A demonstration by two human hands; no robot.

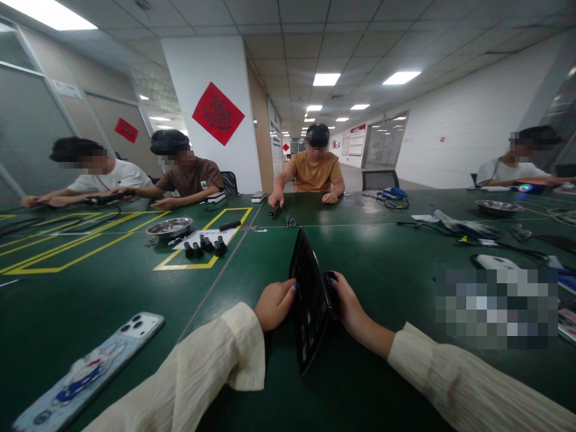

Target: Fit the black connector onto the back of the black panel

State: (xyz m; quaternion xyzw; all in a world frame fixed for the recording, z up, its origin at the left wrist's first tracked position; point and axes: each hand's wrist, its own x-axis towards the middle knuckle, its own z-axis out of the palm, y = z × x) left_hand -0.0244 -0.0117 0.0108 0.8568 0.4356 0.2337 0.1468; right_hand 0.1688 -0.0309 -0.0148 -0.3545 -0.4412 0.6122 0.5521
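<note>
A flat black tray-like panel (308, 294) stands on its edge on the green table (382, 270), straight in front of me. My left hand (274, 303) grips its left side with curled fingers. My right hand (348, 306) holds the right side, fingers wrapped round the edge. Both my sleeves are cream-coloured.
A phone in a cartoon case (90, 372) lies at the near left. Further off sit a metal bowl (170, 227), small black parts (204, 246) on paper, yellow floor-tape markings, cables and tools (463, 231) on the right. Several other people sit round the table's far side.
</note>
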